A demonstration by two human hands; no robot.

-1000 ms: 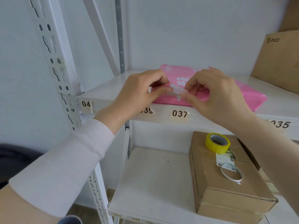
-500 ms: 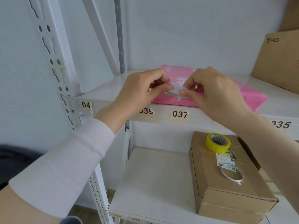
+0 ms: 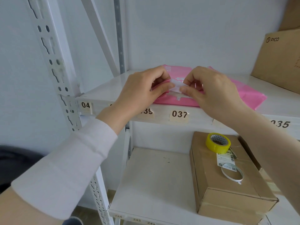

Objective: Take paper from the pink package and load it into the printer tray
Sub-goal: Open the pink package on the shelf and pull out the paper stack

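your left hand (image 3: 142,93) and your right hand (image 3: 211,93) meet over the near end of the pink package (image 3: 243,91), which lies flat on the upper shelf (image 3: 103,88), its near edge almost flush with the shelf's front lip above the 037 label (image 3: 179,114). each hand has thumb and forefinger pinched together on a small whitish flap (image 3: 176,86) at the package's near end, one from each side, fingertips nearly touching. the package's far right corner runs out toward the shelf's front edge, well apart from the pico carton (image 3: 279,62) standing at the back right. bare shelf lies open to the left of the package, up to the perforated upright (image 3: 53,65). below, the lower shelf (image 3: 151,184) is bare on its left half; a cardboard box (image 3: 227,184) fills the right, with a yellow tape roll (image 3: 218,142) at its far edge and a thin white ring (image 3: 232,172) lying flat nearer you. no printer or tray is in view.
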